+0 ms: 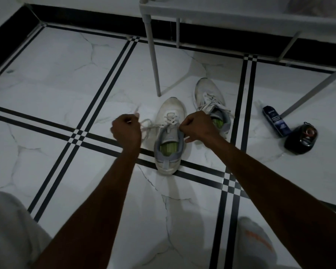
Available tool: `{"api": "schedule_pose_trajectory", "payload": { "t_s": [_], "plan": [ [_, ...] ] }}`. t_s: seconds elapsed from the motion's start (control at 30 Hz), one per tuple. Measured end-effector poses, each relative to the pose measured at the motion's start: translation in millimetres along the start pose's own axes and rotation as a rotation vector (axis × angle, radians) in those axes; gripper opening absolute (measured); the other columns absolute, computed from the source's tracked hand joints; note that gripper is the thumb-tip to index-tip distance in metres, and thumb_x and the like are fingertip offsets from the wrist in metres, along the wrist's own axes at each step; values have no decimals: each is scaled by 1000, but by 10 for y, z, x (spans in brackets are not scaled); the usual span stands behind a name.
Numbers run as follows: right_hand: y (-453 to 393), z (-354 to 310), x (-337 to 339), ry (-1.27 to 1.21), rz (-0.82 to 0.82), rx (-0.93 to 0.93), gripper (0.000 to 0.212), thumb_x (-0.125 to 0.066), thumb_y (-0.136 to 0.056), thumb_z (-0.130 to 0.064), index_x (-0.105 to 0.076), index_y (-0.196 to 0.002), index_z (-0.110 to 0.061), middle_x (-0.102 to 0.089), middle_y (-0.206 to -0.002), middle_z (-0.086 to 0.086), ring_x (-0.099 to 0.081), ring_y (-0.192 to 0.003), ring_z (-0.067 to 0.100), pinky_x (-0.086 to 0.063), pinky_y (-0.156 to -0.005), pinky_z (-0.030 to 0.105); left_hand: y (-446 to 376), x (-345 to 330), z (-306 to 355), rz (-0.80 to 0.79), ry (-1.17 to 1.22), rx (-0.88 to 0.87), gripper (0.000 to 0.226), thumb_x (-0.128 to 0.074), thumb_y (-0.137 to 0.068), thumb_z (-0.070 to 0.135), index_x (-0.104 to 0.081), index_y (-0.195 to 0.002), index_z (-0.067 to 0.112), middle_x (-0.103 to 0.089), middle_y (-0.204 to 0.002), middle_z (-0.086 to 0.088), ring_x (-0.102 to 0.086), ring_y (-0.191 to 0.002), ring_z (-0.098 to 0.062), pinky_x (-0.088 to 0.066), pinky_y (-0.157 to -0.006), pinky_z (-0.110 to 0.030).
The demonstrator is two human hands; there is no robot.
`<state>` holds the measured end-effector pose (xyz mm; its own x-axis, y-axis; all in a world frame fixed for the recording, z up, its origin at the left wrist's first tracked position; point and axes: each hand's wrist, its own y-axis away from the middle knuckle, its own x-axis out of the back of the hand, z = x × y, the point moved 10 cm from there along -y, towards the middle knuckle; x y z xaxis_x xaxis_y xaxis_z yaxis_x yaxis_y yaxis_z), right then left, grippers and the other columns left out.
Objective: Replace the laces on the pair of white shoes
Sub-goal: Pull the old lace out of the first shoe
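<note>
The near shoe (170,136) lies between the hands, toe pointing away; left hand (126,131) pinches its lace (150,126) out sideways, right hand (197,126) grips the collar.

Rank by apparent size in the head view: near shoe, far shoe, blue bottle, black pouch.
1. near shoe
2. far shoe, partly hidden by the right hand and farther away, so likely alike
3. blue bottle and black pouch: too close to rank
</note>
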<state>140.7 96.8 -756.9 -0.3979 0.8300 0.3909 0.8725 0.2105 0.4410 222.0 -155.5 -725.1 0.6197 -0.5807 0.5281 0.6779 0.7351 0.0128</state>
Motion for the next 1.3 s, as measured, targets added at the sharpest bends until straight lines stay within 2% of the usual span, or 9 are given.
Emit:
{"api": "schedule_pose_trajectory", "payload": {
  "t_s": [0.07,0.13,0.27,0.4,0.67,0.8,1.0,1.2,1.3],
  "plan": [
    [4,-13,12,-11,11,9,9,-76,-79,-6,-72,-71,-7,-74,-75,13,-74,-70,30,-62,-63,50,-25,46,-66,-14,-111,49,71,-79,-86,41,-53,-142,5,-58,-138,-16,-52,-130,-31,-40,-105,-38],
    [0,-53,-12,23,7,26,5,-76,-79,-8,-73,-75,-6,-74,-76,12,-74,-70,28,-63,-62,49,116,-55,28,-90,-111,-37,94,-82,-78,54,-37,-149,13,-42,-146,-14,-40,-135,-30,-40,-104,-41],
    [-28,-89,-38,109,-2,18,13,-78,-75,-13,-72,-85,-10,-74,-80,8,-74,-67,23,-62,-56,45,528,-466,183,-347,-81,-309,46,-77,-86,47,-56,-116,19,-64,-104,1,-62,-93,-13,-58,-78,-38],
    [3,-239,54,359,138,200,29,-77,-75,-9,-68,-102,-15,-65,-103,11,-68,-88,26,-58,-69,35,428,-407,123,-277,36,-303,10,-67,-97,26,-67,-92,18,-71,-85,3,-68,-81,-12,-58,-78,-43],
    [125,-659,-538,882,117,543,22,-61,-92,-19,-71,-110,-12,-58,-119,10,-52,-114,31,-43,-88,39,409,-463,-33,-326,94,-178,17,-71,-94,25,-73,-101,10,-75,-90,-1,-72,-86,-11,-61,-85,-38],
    [-131,-407,373,611,480,325,14,-59,-88,-13,-68,-96,-7,-60,-105,16,-61,-98,32,-42,-75,30,376,-401,-10,-316,103,-207,18,-71,-92,26,-73,-98,8,-75,-88,-3,-72,-85,-17,-60,-83,-43],
    [32,-533,-449,729,107,439,25,-73,-85,-24,-74,-106,-13,-54,-121,10,-46,-116,32,-46,-93,38,426,-467,25,-327,121,-193,21,-69,-90,30,-74,-97,11,-75,-86,-1,-73,-83,-13,-61,-81,-44],
    [105,-582,-627,976,82,614,30,-61,-93,-24,-65,-120,-12,-48,-133,12,-40,-124,32,-42,-96,42,427,-469,31,-337,82,-215,17,-70,-91,28,-74,-95,12,-75,-85,2,-72,-82,-10,-61,-82,-41],
    [-64,-624,74,1074,384,516,32,-43,-98,-10,-58,-123,2,-53,-129,26,-50,-120,40,-39,-105,46,398,-396,15,-306,76,-230,17,-70,-90,25,-72,-93,8,-74,-82,-2,-71,-80,-15,-60,-80,-41]
  ]
}}
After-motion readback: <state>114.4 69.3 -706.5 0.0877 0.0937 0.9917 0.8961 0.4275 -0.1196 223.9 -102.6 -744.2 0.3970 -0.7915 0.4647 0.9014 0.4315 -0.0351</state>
